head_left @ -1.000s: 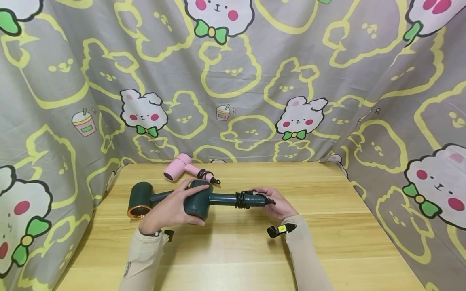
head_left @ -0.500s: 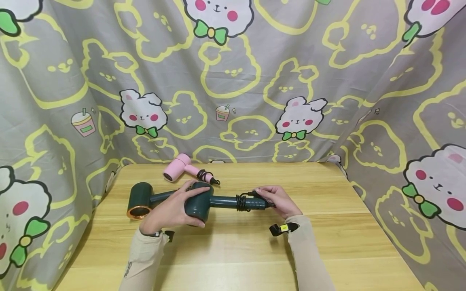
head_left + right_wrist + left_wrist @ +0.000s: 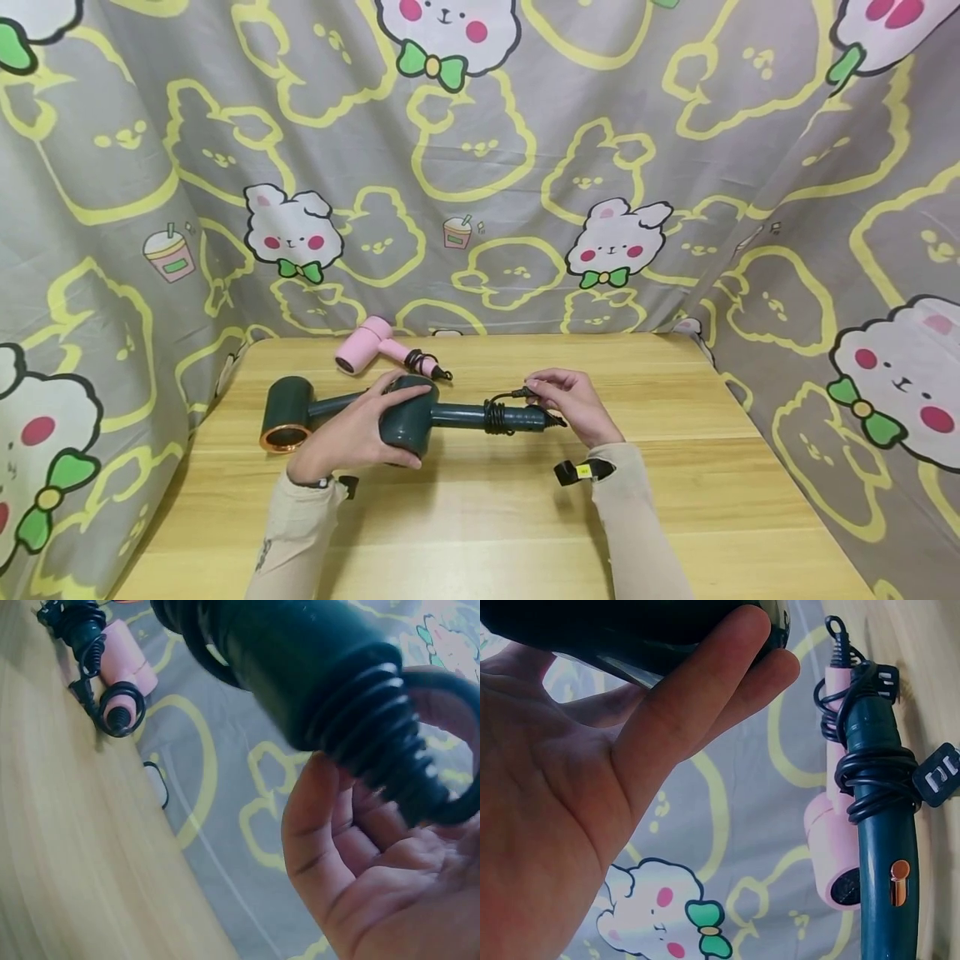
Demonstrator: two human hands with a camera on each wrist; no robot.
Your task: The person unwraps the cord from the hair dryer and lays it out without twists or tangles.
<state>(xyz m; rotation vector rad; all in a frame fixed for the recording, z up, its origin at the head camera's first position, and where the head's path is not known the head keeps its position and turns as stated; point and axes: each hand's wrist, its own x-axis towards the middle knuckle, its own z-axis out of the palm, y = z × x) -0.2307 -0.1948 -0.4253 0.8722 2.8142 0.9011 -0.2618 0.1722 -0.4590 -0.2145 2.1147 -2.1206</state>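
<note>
In the head view my left hand (image 3: 352,435) grips the barrel of a dark green hair dryer (image 3: 411,423) from the near left side. Its handle points right, with a black cord (image 3: 497,417) coiled round it. By the handle's end my right hand (image 3: 576,407) pinches the cord's black plug end (image 3: 520,392) between thumb and fingers. The right wrist view shows the ribbed cord sleeve (image 3: 375,720) above my curled fingers; the plug is hidden there. Held up, the barrel (image 3: 615,637) crosses the top of the left wrist view.
A second dark green hair dryer (image 3: 291,408) with a copper rim lies on the table at the left, partly behind my left hand. Behind it lies a pink hair dryer (image 3: 366,343), cord wound on its handle. Patterned curtains (image 3: 480,167) surround the wooden table (image 3: 465,533).
My right hand has moved from beside the handle's end to slightly above it and now pinches the plug end, drawn a little away from the handle. My left hand has stayed in place.
</note>
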